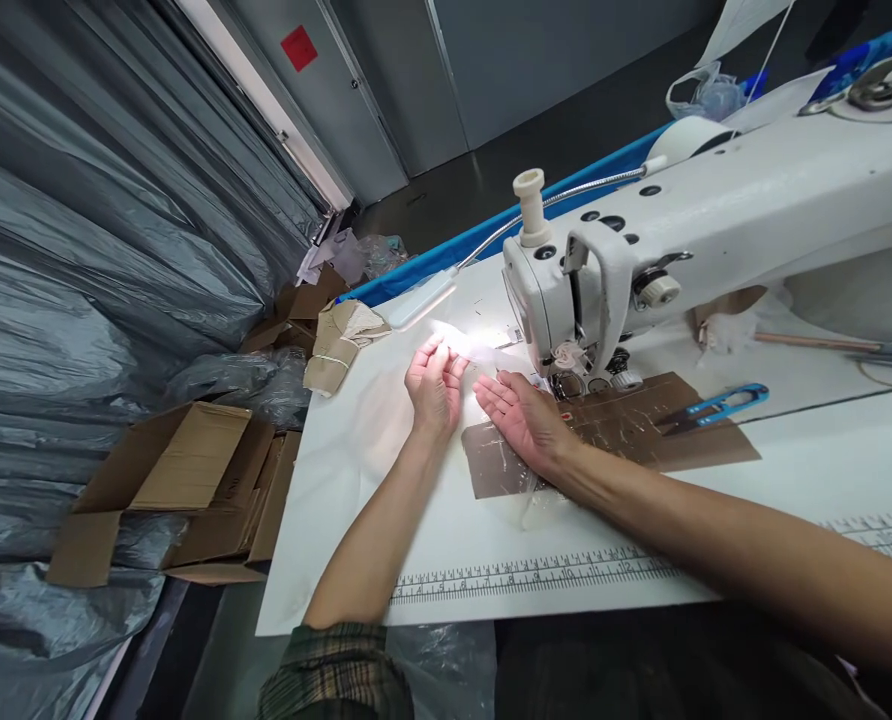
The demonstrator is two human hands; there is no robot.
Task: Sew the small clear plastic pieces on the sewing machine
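Translucent film (pixel 470 345), a thin whitish sheet glowing under the lamp, lies on the white sewing table (pixel 356 470) at about 10 o'clock from the needle area, seen from the single head-worn view. The left hand (pixel 434 385) pinches one end of it with fingers curled narrow; the right hand (pixel 522 420) lies flat and open, palm up, its fingertips just beside the sheet but not visibly gripping it. The sheet looks very light, limp and probably slippery, likely to crease or drift, so an edge or corner pinched lightly between thumb and forefinger seems the safest hold. At 3 o'clock from the hands stands one white sewing machine (pixel 686 230), with one gooseneck lamp (pixel 423 298) reaching over the work from 12 o'clock. Under the right hand lies one brown cardboard panel (pixel 641 425), and on it, at 3 o'clock, one pair of blue-handled thread snips (pixel 716 408). One printed ruler strip (pixel 536 575) runs along the table's near edge at 6 o'clock. At 9 o'clock, off the table, sit at least two open cardboard boxes (pixel 183 480) against grey plastic sheeting (pixel 78 250). One bundle of folded beige cloth (pixel 337 345) rests at the table's far corner, about 11 o'clock.
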